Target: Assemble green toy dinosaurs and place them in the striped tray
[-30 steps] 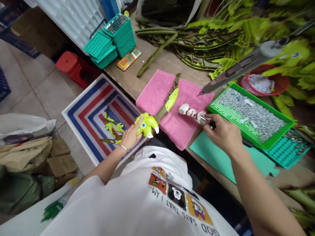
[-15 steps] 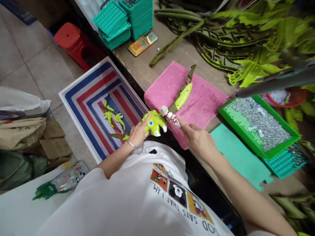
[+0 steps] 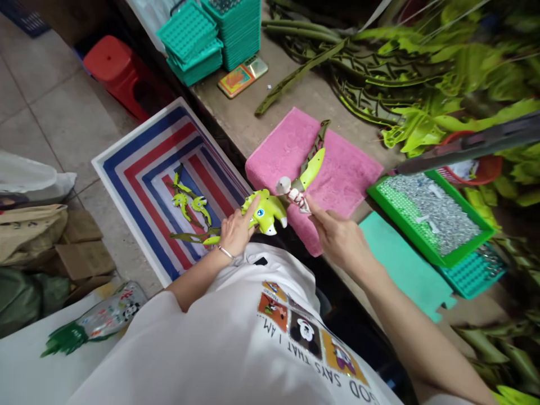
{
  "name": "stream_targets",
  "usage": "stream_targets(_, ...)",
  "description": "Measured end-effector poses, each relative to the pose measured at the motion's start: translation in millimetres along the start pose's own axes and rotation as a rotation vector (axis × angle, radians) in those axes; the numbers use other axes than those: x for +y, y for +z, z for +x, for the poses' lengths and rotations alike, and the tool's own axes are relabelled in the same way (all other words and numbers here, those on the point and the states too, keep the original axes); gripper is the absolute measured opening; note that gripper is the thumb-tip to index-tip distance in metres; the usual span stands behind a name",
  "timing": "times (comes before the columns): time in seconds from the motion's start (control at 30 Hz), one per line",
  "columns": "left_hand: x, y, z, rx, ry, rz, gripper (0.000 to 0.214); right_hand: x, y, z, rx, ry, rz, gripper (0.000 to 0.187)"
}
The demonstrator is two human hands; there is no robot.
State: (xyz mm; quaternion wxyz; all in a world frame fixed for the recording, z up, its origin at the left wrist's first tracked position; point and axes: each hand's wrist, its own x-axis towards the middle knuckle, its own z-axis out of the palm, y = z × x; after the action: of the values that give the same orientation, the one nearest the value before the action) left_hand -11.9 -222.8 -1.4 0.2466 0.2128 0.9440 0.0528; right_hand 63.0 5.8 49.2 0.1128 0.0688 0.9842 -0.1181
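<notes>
Two hands at work over a tabletop (image 3: 236,118), viewed from the head and looking down. A lime-green moulded toy head (image 3: 265,211) with a blue eye is held in the left hand (image 3: 235,232), the fingers being closed narrowly around it at the near-left corner of a pink towel (image 3: 333,174). A lime-green blade (image 3: 312,170) with a dark olive stem is attached to the head and is extended toward the far side over the towel. A white bone-shaped piece (image 3: 295,197) wrapped with red markings is pinched narrowly by the right hand (image 3: 340,239), its end being held just beside the toy head, not clearly touching it. Similar small green pieces (image 3: 185,205) are laid in a red, white and blue striped tray (image 3: 126,185) on the left. A green tray of metal fasteners (image 3: 426,216) is seen on the right, beneath a blurred grey powered tool (image 3: 464,147). Stacked teal trays (image 3: 211,39) stand at the far side. The words "…OD SAYS THAT I AM" are read upside down on the white shirt (image 3: 270,349), beside printed cartoon panels; no brand can be read
</notes>
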Motion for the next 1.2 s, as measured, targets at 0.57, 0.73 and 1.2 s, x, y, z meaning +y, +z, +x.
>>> stream_targets(0.57,-4.5,-19.6,-6.9,0.068,-0.029,0.249,0.075,41.1,9.0,17.9,0.469,0.266,0.179,0.058)
stream_targets(0.73,-16.7,-14.4,0.7,0.105,0.019,0.132,0.075,38.5,1.3,55.9,0.218,0.346,0.153,0.058)
stream_targets(1.2,-39.1,-7.6,25.2,0.107,0.25,-0.739,0.084,86.7,45.5,-31.6,0.471,0.384,0.113,0.042)
